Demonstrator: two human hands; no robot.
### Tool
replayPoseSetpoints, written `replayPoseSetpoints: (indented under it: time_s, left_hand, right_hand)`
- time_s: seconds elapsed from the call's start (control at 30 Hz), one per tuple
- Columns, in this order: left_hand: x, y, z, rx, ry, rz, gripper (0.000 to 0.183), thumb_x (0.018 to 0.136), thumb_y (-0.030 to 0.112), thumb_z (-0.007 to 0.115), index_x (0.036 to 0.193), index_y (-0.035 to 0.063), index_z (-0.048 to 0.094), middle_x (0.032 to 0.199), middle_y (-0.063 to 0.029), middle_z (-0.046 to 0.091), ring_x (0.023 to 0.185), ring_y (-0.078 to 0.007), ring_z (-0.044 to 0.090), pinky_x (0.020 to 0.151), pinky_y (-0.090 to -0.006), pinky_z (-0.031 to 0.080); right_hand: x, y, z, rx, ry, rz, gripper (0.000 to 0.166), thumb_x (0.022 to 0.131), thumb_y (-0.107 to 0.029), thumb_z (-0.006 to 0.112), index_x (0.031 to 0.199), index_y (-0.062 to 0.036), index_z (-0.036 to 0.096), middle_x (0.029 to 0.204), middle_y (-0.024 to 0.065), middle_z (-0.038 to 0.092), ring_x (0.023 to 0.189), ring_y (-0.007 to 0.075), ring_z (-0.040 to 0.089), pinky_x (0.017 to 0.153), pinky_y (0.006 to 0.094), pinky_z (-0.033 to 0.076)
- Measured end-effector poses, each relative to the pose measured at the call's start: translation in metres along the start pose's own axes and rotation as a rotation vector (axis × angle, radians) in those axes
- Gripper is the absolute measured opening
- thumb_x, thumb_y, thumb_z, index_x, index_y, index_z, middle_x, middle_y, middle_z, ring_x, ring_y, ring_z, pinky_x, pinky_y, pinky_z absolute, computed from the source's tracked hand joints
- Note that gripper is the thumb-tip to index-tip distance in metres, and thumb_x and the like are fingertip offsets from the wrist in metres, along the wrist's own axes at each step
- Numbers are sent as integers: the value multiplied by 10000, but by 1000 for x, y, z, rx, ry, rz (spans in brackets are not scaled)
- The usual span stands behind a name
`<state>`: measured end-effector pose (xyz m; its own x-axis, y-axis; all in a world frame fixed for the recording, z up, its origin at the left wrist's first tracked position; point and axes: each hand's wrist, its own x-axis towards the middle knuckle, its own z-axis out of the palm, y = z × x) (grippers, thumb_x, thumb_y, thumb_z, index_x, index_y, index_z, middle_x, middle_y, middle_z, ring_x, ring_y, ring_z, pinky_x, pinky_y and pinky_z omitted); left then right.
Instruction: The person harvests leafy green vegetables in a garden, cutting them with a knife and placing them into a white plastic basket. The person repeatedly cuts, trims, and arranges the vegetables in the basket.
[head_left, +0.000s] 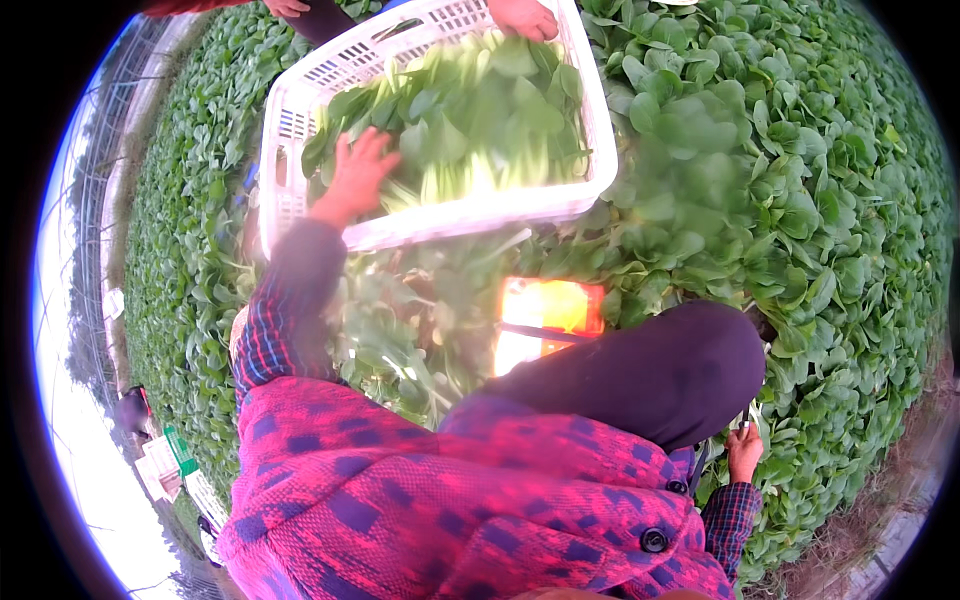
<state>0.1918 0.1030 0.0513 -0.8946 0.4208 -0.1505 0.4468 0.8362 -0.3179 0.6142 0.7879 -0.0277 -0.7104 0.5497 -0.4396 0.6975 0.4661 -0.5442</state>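
Observation:
My left hand (356, 176) reaches over the near left part of a white plastic crate (480, 212), its fingers spread at the edge of the leafy greens (480, 105). Whether it touches the leaves is blurred. The greens lie in rows with their pale stalks (480, 176) showing along the near side. Low on the right, beyond my bent knee, my right hand (745, 451) is closed around a small tool (745, 426) with a shiny metal part. Its exact kind is too small to tell. Growing greens surround that hand.
Another person's hand (525, 16) rests at the crate's far rim; a second hand (285, 6) shows at the top edge. An overexposed orange object (551, 319) with a dark strap lies before my knee (712, 352). Dense leafy plants (810, 195) spread right, and more plants (187, 180) left.

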Motion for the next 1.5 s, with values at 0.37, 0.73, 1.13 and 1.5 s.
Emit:
replayPoseSetpoints:
  time_s: [0.37, 0.73, 1.13, 1.5]
  left_hand:
    - [43, -8, 35, -827, -51, -638, 696, 752, 122, 665, 1349, 2, 327, 960, -180, 615, 822, -219, 642, 623, -318, 521]
    - [77, 18, 41, -611, -201, -402, 527, 743, 148, 610, 1250, 66, 490, 1092, -206, 609, 1054, -364, 567, 877, -420, 459]
    - [127, 68, -70, -609, 641, -384, 274, 746, 105, 558, 1006, 54, 630, 916, -158, 631, 806, -314, 628, 742, -392, 500]
    - [117, 277, -127, -1121, 489, 446, 201, 797, -26, 589, 985, 22, 641, 853, -55, 641, 724, -114, 594, 676, -234, 481]
  right_hand:
    - [3, -12, 5, -115, 36, -48, 92, 742, -32, 608, 801, 0, 546, 628, 103, 599, 533, 169, 593, 520, 325, 483]
    - [-13, 1, 31, -55, 39, -33, 107, 722, -67, 608, 774, 5, 549, 620, 139, 602, 543, 245, 614, 544, 356, 490]
    - [-4, -9, 18, -194, 120, -147, 142, 711, -78, 609, 812, 1, 549, 593, 168, 563, 536, 297, 577, 534, 401, 459]
    - [-17, -4, 8, -270, 191, -62, 221, 719, -171, 666, 857, -31, 567, 688, 196, 582, 652, 363, 587, 596, 435, 465]
